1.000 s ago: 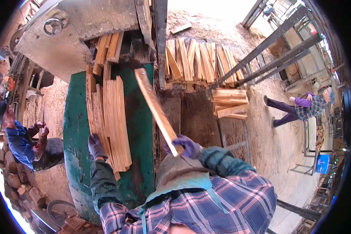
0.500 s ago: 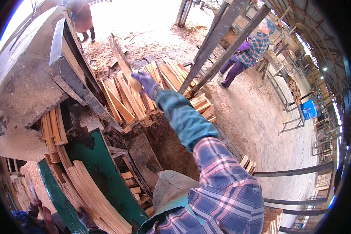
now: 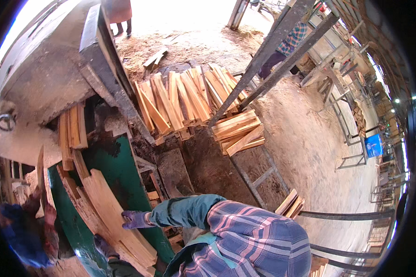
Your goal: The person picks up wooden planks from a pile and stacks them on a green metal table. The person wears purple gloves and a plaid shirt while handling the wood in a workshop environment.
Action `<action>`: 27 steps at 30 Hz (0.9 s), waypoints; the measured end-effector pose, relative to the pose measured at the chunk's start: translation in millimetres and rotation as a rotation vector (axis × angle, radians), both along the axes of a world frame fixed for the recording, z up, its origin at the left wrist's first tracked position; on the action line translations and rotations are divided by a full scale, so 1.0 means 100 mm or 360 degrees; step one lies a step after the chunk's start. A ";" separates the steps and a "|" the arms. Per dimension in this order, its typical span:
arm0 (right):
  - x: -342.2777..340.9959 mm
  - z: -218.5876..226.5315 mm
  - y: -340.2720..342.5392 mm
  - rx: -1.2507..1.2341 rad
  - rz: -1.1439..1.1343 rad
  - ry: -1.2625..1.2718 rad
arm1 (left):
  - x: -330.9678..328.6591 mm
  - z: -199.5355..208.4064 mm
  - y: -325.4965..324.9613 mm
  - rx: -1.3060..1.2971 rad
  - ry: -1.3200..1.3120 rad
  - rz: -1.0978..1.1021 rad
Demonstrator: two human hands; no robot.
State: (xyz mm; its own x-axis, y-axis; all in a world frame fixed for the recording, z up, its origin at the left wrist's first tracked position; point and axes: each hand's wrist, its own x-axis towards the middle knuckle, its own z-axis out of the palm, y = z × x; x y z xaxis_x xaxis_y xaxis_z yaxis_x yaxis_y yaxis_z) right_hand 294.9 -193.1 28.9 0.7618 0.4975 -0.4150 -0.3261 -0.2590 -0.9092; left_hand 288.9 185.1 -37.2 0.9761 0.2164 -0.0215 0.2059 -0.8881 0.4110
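Observation:
A small stack of long wooden planks (image 3: 108,201) lies along the green machine bed (image 3: 108,171) at lower left. My right hand (image 3: 135,219), in a purple glove, grips the right side of these planks. My left hand (image 3: 105,247), in a dark glove, holds their left edge nearer to me; its fingers are partly hidden in shadow. More narrow strips (image 3: 71,131) lie at the far end of the bed, running under the grey machine housing (image 3: 37,97).
Ahead lies a broad pile of cut strips (image 3: 182,99), with a smaller bundle (image 3: 238,129) on a metal frame (image 3: 252,177). Slanting metal posts (image 3: 268,60) rise beside them. At left is a co-worker's blurred arm (image 3: 48,231) near an upright board; other people stand farther off.
My right hand has let go of the board it held over the far pile and come back to the planks on the green bed. The view has shifted; a person at right is now behind the posts.

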 end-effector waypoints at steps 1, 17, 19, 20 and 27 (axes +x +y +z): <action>-0.13 0.05 0.13 -0.0091 -0.0048 -0.0007 | -0.11 0.02 -0.06 -0.0126 -0.0006 0.0022; -0.71 -0.20 0.38 0.0085 -0.0105 -0.0020 | -1.10 0.38 -0.81 -0.1037 -0.0194 0.0663; -0.95 -0.16 0.48 0.0111 -0.0076 0.0056 | -1.40 0.29 -0.71 -0.1271 -0.0249 0.0684; -1.08 -0.13 0.56 0.0084 -0.0027 0.0054 | -1.55 0.24 -0.62 -0.1206 -0.0262 0.0774; -1.01 -0.09 1.04 -0.0041 0.0471 0.0038 | -2.03 0.25 -0.17 -0.1411 -0.0467 0.1200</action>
